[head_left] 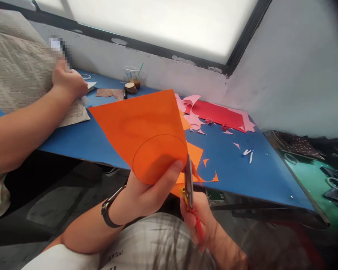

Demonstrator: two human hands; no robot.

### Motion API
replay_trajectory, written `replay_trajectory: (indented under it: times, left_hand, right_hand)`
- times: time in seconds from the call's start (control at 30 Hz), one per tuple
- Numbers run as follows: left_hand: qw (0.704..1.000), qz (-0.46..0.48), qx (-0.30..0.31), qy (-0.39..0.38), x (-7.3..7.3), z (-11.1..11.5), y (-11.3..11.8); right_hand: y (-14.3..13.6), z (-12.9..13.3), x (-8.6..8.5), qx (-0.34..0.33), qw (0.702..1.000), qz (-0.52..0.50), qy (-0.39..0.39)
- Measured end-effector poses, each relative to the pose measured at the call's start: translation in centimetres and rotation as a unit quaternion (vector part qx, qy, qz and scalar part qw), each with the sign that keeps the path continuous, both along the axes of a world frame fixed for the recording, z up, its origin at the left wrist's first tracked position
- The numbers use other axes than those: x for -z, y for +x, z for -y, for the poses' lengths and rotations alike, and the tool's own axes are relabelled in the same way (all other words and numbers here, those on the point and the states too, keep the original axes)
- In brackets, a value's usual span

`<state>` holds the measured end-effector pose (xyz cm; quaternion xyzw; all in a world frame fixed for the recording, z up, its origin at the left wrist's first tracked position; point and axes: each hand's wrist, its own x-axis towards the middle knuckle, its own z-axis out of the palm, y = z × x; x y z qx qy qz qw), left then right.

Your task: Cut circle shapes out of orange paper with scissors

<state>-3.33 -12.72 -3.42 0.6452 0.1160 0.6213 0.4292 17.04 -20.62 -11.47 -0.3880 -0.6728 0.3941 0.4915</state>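
Observation:
My left hand (150, 193) pinches an orange sheet of paper (146, 120) along its lower edge, thumb on top. A circle is drawn in a thin dark line on the sheet, and the paper is cut along part of its lower rim. In my right hand (201, 213) is a pair of scissors (189, 183) with red and yellow handles. Their blades point up at the right edge of the circle, and a strip of orange paper hangs beside them. More orange paper (195, 152) lies on the table behind.
Red paper (218, 114) and pink scraps (194, 120) lie on the blue table (228, 150), near a white-and-blue compass-like tool (248, 153). A plastic cup (133, 77) stands at the back by a wood slice (130, 88). At left, another person's hand (69, 80) is by a newspaper (19, 67).

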Motion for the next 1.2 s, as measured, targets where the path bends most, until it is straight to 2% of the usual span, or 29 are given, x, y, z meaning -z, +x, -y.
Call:
replay_trajectory:
  times: [0.2,0.3,0.4,0.53,0.63,0.87,1.03,1.2]
  left_hand:
    - [0.999,-0.023,-0.019,0.022,-0.8,0.0,-0.1]
    - [0.999,-0.030,-0.028,0.030,-1.0,0.1,-0.2]
    - [0.997,-0.040,-0.045,0.042,-0.8,-0.2,-0.2]
    - [0.990,-0.015,-0.084,0.108,0.1,-1.3,0.5]
    - [0.987,-0.017,-0.093,0.127,0.1,-1.6,0.7]
    - [0.997,-0.059,-0.044,0.034,-1.3,-0.2,-0.2]
    - [0.999,-0.037,-0.021,0.031,-1.0,-0.1,-0.3]
    - [0.998,-0.035,-0.037,0.029,-1.1,0.0,-0.2]
  right_hand:
    - [-0.1,0.1,-0.6,-0.019,0.998,-0.001,-0.052]
    - [-0.1,0.1,-0.8,-0.015,0.998,0.002,-0.053]
    - [0.0,0.1,-0.8,-0.020,0.998,0.002,-0.051]
    - [0.2,0.1,-0.8,-0.026,0.998,0.010,-0.061]
    - [0.2,0.2,-1.0,-0.032,0.997,0.013,-0.071]
    - [0.2,0.3,-0.5,-0.029,0.996,0.012,-0.083]
    - [0.1,0.3,0.4,-0.009,0.999,-0.006,-0.044]
    - [0.1,0.3,-0.3,-0.021,0.999,0.002,-0.025]
